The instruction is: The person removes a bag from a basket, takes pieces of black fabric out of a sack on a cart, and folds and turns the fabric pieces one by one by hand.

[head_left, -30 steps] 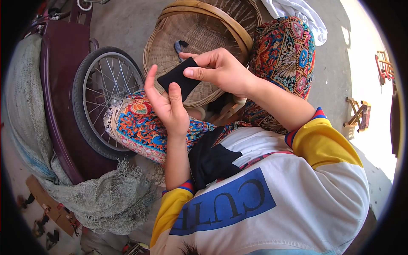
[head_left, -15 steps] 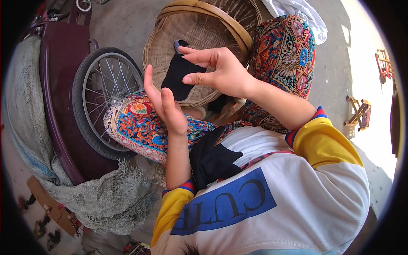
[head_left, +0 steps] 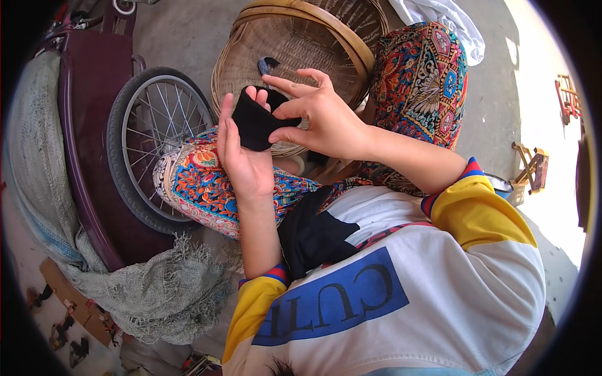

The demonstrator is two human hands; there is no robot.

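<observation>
Black cloth point(head_left: 254, 125), in the head view, sits before the wicker basket point(head_left: 307, 59); the right hand point(head_left: 332, 119) pinches its edge; the left hand point(head_left: 251, 169) is unclenched, fingertips showing beyond the near layer (how deep, I cannot tell); the step looks like parting the cloth's layers; the next move seems to call for a firm pinch.

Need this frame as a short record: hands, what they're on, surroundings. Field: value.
left_hand: palm open, fingertips showing at the black cloth's upper edge
right_hand: pinching the cloth's right side between thumb and finger
held_item: black cloth piece, gaping open at the top
ahead: wicker basket, small blue-grey and dark scrap inside
left_side: spoked wheel, maroon panel, frayed grey sacking
far_right: wooden X-frame item on the ground
</observation>
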